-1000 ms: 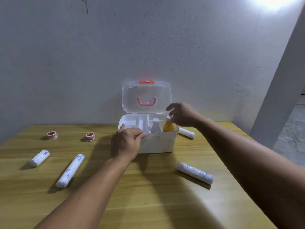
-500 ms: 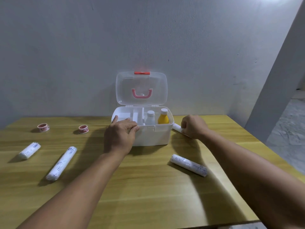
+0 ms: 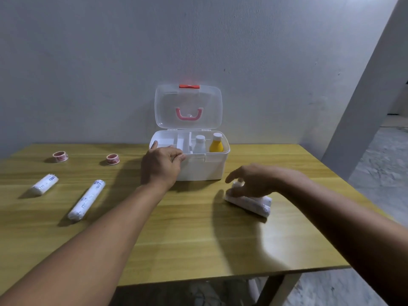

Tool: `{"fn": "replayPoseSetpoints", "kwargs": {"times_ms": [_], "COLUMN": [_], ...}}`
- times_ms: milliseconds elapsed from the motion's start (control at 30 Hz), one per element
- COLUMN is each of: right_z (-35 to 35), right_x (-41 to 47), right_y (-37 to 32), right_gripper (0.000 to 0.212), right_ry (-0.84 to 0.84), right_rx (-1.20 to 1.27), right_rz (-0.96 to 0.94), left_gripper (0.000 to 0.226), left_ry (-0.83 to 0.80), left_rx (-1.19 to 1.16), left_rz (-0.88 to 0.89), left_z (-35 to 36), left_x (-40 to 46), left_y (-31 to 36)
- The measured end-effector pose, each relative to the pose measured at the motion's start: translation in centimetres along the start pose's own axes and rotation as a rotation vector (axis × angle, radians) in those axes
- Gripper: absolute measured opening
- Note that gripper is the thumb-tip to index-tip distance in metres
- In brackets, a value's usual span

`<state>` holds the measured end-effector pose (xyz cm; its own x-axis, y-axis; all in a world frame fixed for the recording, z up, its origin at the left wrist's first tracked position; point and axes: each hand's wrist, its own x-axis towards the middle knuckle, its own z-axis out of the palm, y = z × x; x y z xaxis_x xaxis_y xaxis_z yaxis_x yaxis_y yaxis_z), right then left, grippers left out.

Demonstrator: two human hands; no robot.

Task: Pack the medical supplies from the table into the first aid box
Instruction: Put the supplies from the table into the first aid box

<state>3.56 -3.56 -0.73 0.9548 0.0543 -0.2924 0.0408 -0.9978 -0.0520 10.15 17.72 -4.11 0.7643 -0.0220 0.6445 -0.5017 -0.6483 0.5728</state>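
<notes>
The white first aid box (image 3: 198, 170) stands open at the back of the table, its clear lid (image 3: 187, 102) upright. Inside its right part stand a white bottle (image 3: 199, 144) and an orange bottle (image 3: 216, 144). My left hand (image 3: 162, 166) grips the box's front left rim. My right hand (image 3: 256, 180) hovers low to the right of the box with a white bandage roll (image 3: 237, 184) partly showing under its fingers. It is right above a second bandage roll (image 3: 254, 205) lying on the table. How the two rolls touch is hidden.
Two more bandage rolls (image 3: 44, 184) (image 3: 87, 199) lie on the left of the wooden table (image 3: 198, 239). Two small tape rolls (image 3: 60, 156) (image 3: 113, 159) sit behind them. A grey wall rises right behind the box. The table's front edge is near me.
My right hand left the orange bottle in the box, closed on the roll beside the box, then moved toward me over the front roll. My left hand stayed on the rim.
</notes>
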Motion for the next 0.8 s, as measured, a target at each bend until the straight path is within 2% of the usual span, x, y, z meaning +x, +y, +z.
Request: {"fn": "replayPoseSetpoints", "kwargs": {"times_ms": [67, 133, 267, 333, 433, 500, 567, 700, 800], "right_z": [0.6, 1.0, 0.6, -0.7, -3.8, -5.5, -6.2, -5.5, -4.1], "right_x": [-0.8, -1.2, -1.1, -1.4, -2.0, -1.8, -1.1, 1.4, 2.7], "right_y": [-1.3, -2.0, -2.3, -2.0, -1.4, -1.2, -1.6, -3.0, -3.8], "right_gripper": [0.047, 0.037, 0.024, 0.021, 0.016, 0.02, 0.028, 0.029, 0.027], "right_ry": [0.016, 0.05, 0.156, 0.293, 0.654, 0.923, 1.094, 1.24, 1.261], "right_rx": [-0.082, -0.135, -0.089, 0.028, 0.305, 0.473, 0.547, 0.537, 0.458], "right_rz": [-0.069, -0.115, -0.114, -0.091, -0.085, -0.114, -0.123, -0.115, -0.092], "left_gripper": [0.012, 0.012, 0.012, 0.011, 0.011, 0.011, 0.012, 0.014, 0.012], "left_ry": [-0.01, -0.019, -0.03, -0.023, -0.029, -0.03, -0.028, -0.046, -0.044], "left_rx": [0.003, 0.007, -0.001, 0.002, -0.001, -0.005, -0.01, -0.002, -0.014], "left_rz": [-0.005, -0.011, -0.014, -0.021, -0.043, -0.041, -0.055, -0.085, -0.065], "left_z": [-0.1, -0.1, -0.1, -0.2, -0.3, -0.4, -0.6, -1.0, -0.9], "left_x": [0.0, 0.1, 0.2, 0.1, 0.0, 0.0, 0.0, -0.3, -0.3], "left_y": [0.1, 0.1, 0.0, 0.0, 0.2, 0.3, 0.7, 1.0, 0.6]}}
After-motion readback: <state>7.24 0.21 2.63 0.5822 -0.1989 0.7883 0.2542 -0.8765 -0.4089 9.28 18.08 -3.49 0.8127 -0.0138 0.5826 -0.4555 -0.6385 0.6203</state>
